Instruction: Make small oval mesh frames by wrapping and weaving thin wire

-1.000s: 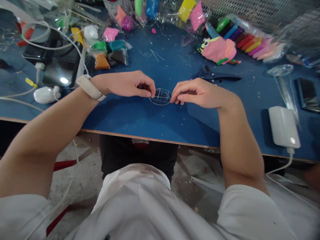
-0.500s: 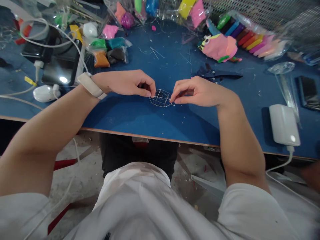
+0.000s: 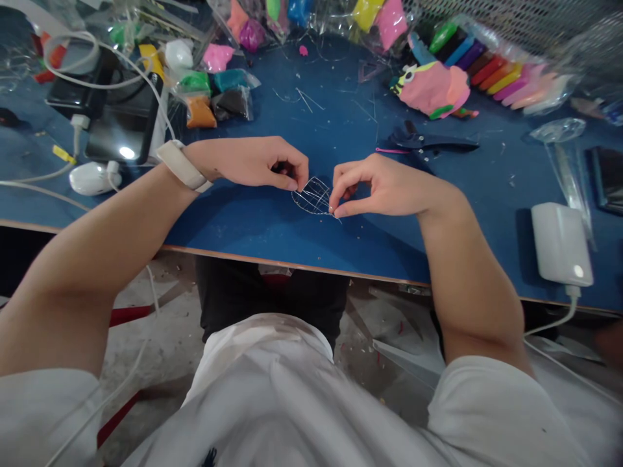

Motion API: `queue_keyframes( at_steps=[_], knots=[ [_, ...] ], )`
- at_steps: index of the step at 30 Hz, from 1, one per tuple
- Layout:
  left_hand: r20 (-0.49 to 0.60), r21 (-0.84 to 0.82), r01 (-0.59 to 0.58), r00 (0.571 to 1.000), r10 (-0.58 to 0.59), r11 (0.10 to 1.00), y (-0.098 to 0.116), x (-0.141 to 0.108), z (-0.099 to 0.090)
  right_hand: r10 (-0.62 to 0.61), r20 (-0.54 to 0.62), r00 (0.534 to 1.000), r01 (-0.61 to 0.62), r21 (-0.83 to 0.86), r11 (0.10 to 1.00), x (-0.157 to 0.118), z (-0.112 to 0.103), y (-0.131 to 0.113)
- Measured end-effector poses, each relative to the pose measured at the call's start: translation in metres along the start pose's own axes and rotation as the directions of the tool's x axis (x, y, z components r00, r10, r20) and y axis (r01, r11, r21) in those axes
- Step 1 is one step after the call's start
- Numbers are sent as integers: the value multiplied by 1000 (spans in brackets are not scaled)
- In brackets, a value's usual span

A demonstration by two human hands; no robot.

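A small leaf-shaped wire frame (image 3: 314,196) with crossing wires inside is held a little above the blue table, near its front edge. My left hand (image 3: 272,163) pinches the frame's left end between thumb and forefinger. At its right end, where a short wire tail sticks out, my right hand (image 3: 372,186) pinches it the same way. Behind my right hand lie dark-handled pliers (image 3: 433,141) and a thin pink stick (image 3: 390,151). Loose wire pieces (image 3: 309,100) rest on the table beyond both hands.
A pink clay fish (image 3: 433,89) and coloured clay sticks (image 3: 503,72) lie at the back right. Clay packets (image 3: 233,104), a phone (image 3: 121,133) and a white mouse (image 3: 93,178) are on the left. A white charger (image 3: 562,244) sits at the right.
The wire frame has tilted, its right end now lower and nearer the table's front edge. My right hand has moved slightly down with it. The whole view has shifted a little.
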State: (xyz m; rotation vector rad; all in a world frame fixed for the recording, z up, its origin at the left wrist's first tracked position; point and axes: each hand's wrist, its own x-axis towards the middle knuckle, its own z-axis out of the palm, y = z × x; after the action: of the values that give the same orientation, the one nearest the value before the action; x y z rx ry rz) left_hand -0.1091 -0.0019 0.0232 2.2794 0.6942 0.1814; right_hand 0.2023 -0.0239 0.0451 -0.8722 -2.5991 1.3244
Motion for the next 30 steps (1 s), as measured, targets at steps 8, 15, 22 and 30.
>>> queue_keyframes(
  at_steps=[8,15,22,30],
  knots=[
    [16,-8,0,1000,1,1000,4,-1,-2,-45,-104,994,50,49,998,4,21,-8],
    [-8,-44,5,1000,-5,999,0,-1,-3,-31,-368,929,19,-37,999,10,51,1],
    [21,-58,22,1000,-21,998,5,-6,-13,-122,-473,872,86,-98,991,16,58,10],
    [-4,-31,72,997,-72,997,4,-13,-21,-101,-497,862,28,-154,988,17,46,12]
  ],
)
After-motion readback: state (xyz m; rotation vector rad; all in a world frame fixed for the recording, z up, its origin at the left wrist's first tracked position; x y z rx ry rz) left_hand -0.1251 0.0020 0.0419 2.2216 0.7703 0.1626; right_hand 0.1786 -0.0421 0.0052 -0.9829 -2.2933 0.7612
